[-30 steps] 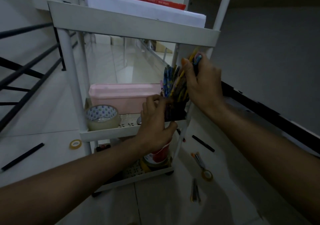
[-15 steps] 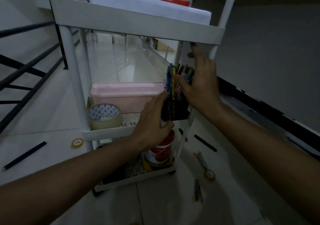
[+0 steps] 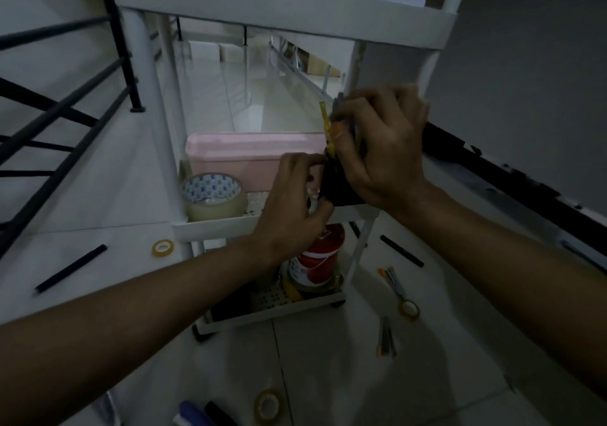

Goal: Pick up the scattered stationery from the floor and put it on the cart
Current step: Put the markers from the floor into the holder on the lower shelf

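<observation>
A white three-tier cart stands in front of me. On its middle shelf, at the right end, is a black pen holder full of pens; a yellow pen sticks up from it. My left hand grips the holder's lower left side. My right hand closes over the bunch of pens at its top and hides most of them. Scattered on the floor lie pens, markers, black sticks and small tape rolls.
The middle shelf also carries a pink box and a wide clear tape roll. A red and white can sits on the bottom shelf. A black railing runs at the left; a dark skirting strip lines the right wall.
My right hand came down from the cart's upper post and closed over the pens in the holder. My view has moved closer to the cart. My left hand stays on the holder.
</observation>
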